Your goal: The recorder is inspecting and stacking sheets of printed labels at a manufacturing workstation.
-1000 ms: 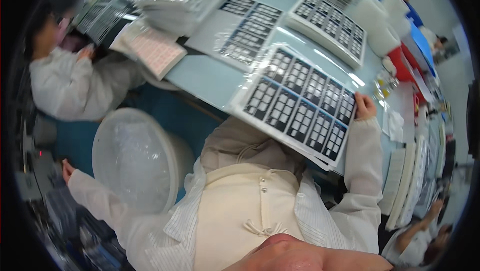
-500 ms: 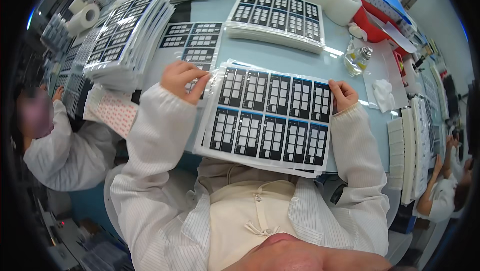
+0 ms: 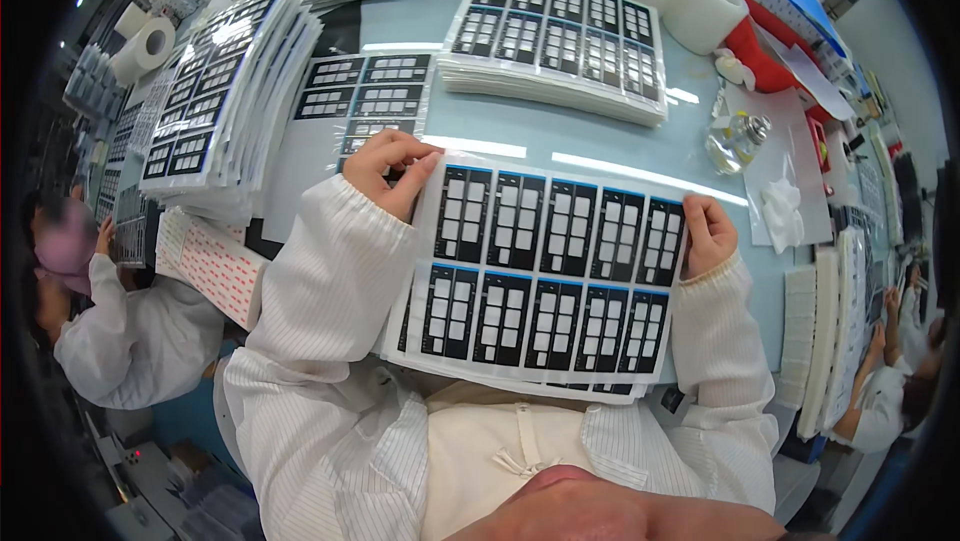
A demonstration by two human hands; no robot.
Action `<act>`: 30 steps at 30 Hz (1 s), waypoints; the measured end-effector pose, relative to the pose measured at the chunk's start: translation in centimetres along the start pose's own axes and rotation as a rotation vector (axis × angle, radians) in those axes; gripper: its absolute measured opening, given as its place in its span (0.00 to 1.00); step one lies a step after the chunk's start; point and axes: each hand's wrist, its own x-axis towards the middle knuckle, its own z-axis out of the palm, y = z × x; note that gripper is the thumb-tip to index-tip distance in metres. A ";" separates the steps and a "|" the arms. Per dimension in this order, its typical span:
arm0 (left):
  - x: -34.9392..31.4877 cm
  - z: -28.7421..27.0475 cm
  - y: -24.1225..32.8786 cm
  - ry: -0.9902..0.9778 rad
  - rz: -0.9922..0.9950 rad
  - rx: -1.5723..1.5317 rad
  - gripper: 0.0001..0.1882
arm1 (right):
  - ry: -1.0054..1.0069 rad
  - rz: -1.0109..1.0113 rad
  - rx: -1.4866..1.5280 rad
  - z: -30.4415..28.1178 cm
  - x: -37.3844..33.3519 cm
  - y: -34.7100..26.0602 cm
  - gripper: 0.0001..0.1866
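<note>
Between my hands lies a sheet of black panel labels, two rows of black rectangles with pale windows and blue top edges. My left hand pinches its upper left corner between thumb and fingers. At the upper right corner my right hand grips the edge, its thumb partly out of sight. More sheets show below it at the lower edge, near my lap. Beyond it sits a thick stack of similar sheets. Another label sheet lies flat past my left hand.
A tall, leaning stack of sheets stands at the left, above a box with red marks. To the right are a glass bottle, a crumpled tissue and white rolls. A co-worker's sleeve is at far left.
The top sheet has shifted down toward me and slightly right, with both hands moving along. My left hand now holds its corner. The whole view has shifted a little.
</note>
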 end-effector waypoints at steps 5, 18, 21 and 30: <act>-1.1 -1.3 1.1 0.202 0.132 0.006 0.07 | -0.037 -0.076 -0.038 -0.7 0.7 2.2 0.09; -18.8 -15.6 -9.4 0.880 -0.371 0.614 0.13 | -0.171 -0.121 0.026 -2.9 2.0 3.6 0.09; -21.4 -16.8 -14.3 0.998 -0.701 0.370 0.25 | -0.199 -0.095 0.009 -2.3 2.1 3.1 0.09; -18.0 -15.3 -11.7 0.879 -0.919 -0.084 0.46 | -0.207 -0.164 -0.083 -3.1 2.3 3.7 0.09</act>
